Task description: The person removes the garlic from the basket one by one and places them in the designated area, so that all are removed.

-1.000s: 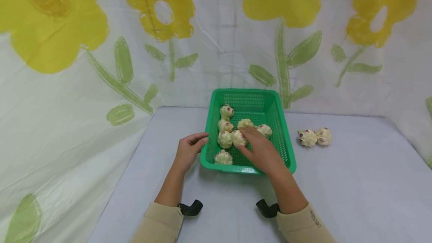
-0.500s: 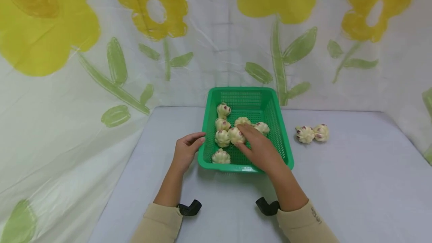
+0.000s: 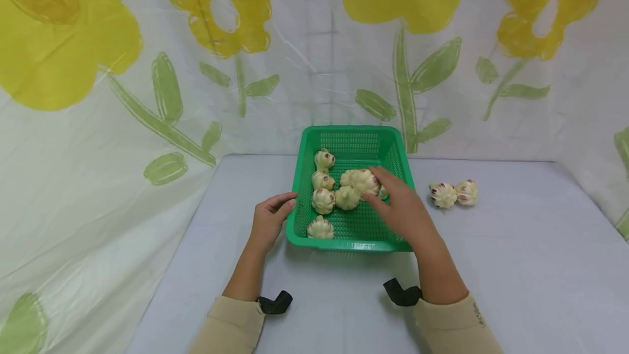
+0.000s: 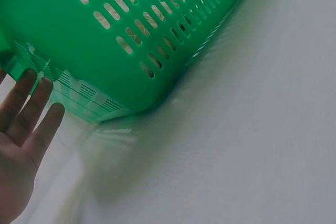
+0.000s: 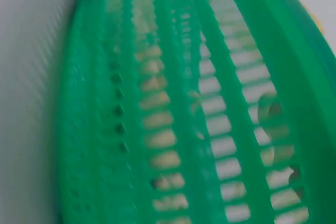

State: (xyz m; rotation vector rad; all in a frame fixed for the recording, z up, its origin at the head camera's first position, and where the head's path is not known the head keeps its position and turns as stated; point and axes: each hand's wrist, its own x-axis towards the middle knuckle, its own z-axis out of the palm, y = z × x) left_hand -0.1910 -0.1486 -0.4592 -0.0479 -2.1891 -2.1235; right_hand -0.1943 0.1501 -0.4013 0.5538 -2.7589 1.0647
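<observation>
A garlic bulb (image 3: 366, 183) is held by the right hand (image 3: 400, 206) in a green basket (image 3: 349, 244).
It is pinched between thumb and fingers, a hold probably suited to its round shape, close by the other bulbs (image 3: 323, 201). The left hand (image 3: 268, 218), its fingers straight, is placed at the basket's left rim (image 3: 291, 224), perhaps for steadiness. Two loose bulbs (image 3: 451, 195) are set side by side on the white table (image 3: 516, 239), which is backed by a curtain (image 3: 275, 130) patterned with yellow flowers (image 3: 59, 37).
</observation>
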